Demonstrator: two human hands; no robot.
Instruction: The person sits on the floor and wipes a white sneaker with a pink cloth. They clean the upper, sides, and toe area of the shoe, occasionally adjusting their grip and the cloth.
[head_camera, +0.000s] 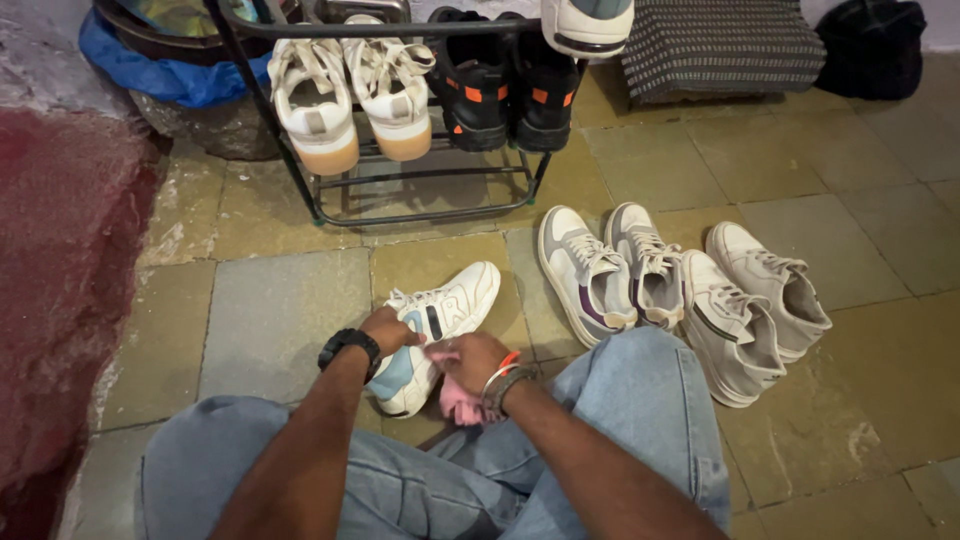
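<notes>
— What did the hands have hold of?

— The left hand (388, 328) gripped a white sneaker (432, 335) with pale blue panels, lying on the tiled floor (280, 310) just in front of the person's knees. The right hand (470, 360) was clenched around a pink cloth (458, 400), pressed against the shoe's side.

— And around that?

— To the right, two pairs of white sneakers (680, 295) lay side by side on the floor. Beyond stood a black metal shoe rack (420, 185) holding a cream pair (350, 100) and a black pair with orange patches (510, 90).
</notes>
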